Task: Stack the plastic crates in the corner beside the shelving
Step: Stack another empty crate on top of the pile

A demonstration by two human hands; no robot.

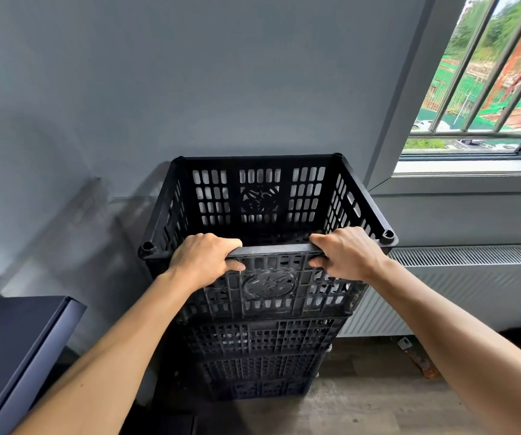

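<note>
A black slotted plastic crate point(265, 196) sits on top of a stack of several black crates point(262, 356) against the grey wall. My left hand point(204, 259) grips the near rim of the top crate, fingers curled over the edge and thumb on the outer face. My right hand point(345, 254) grips the same rim further right in the same way. The top crate is empty inside and sits roughly square on the one beneath. The lowest crates are partly hidden in shadow.
A dark shelf edge point(64, 321) juts in at the lower left. A white radiator point(460, 277) runs along the wall under the barred window point(478, 76) at right. A small rusty object point(419, 359) lies on the wooden floor point(378, 400).
</note>
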